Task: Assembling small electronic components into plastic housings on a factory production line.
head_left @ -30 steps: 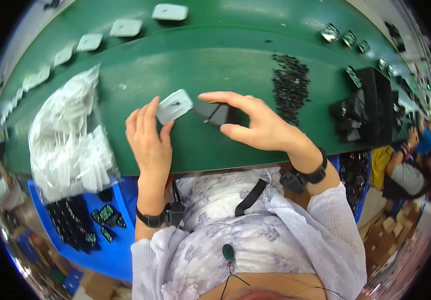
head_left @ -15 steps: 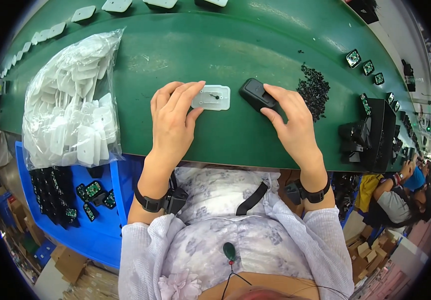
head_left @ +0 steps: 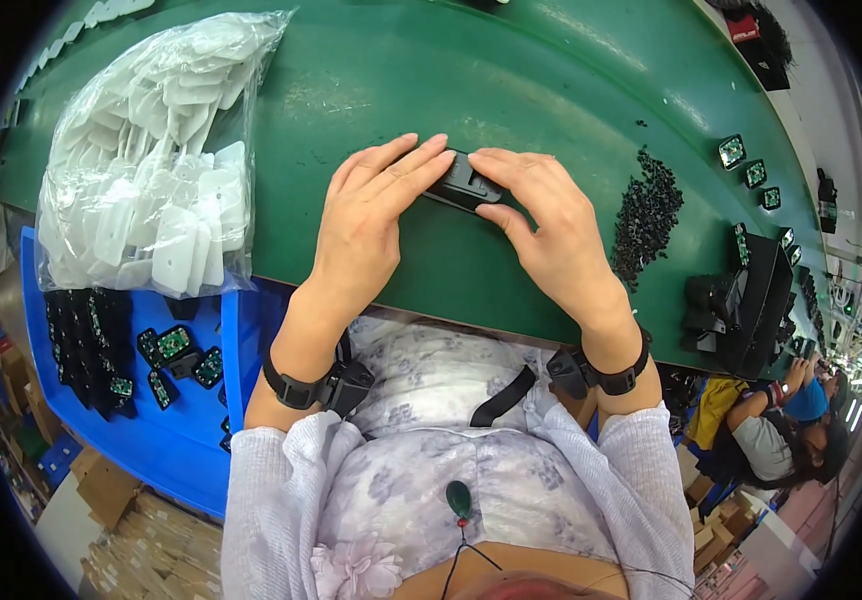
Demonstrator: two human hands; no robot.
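Note:
A black plastic housing (head_left: 465, 186) lies on the green table between my two hands. My left hand (head_left: 363, 220) has its fingers over the left end of the housing and the thumb tucked out of sight. From the right, my right hand (head_left: 551, 215) grips it with the thumb at the near edge and the fingers at the far edge. The translucent white plate is covered by the housing and my fingers. To the right of my right hand spreads a heap of small black parts (head_left: 648, 215).
A clear bag of white plates (head_left: 171, 160) lies at the left. Below it a blue bin (head_left: 131, 455) holds black housings with green circuit boards. Along the right edge stand a black box (head_left: 763, 300) and several circuit-board units (head_left: 731, 151). Another person (head_left: 781, 440) works at far right.
My right hand has brought the black housing leftward, over where the white plate was, and the plate is now covered. My left hand has shifted onto the housing. The view has turned slightly.

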